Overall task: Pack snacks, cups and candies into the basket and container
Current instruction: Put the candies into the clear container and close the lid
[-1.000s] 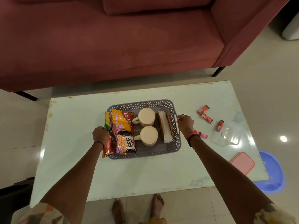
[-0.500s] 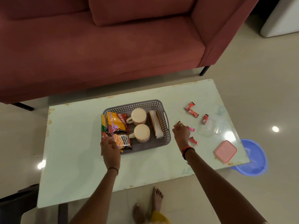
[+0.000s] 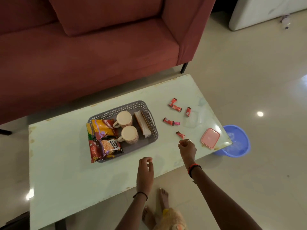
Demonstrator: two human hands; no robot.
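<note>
Both hands hover empty beside the packed basket [image 3: 150, 113]; candies [image 3: 180, 135] lie scattered on the table [image 3: 66, 171].

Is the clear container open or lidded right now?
Open: the clear container has no lid on; its pink lid lies apart on the table.

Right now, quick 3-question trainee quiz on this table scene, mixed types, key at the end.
1. True or false: both cups sit mouth-down inside the basket.
2. Where is the pink lid?
A. On the clear container
B. Flat on the table, near its right corner
C. In the blue tub
3. Fill in: the candies lie loose on the table, to the ____ of the basket.

Key: 1 true; 2 B; 3 right. Left hand and right hand hold nothing visible.
</note>
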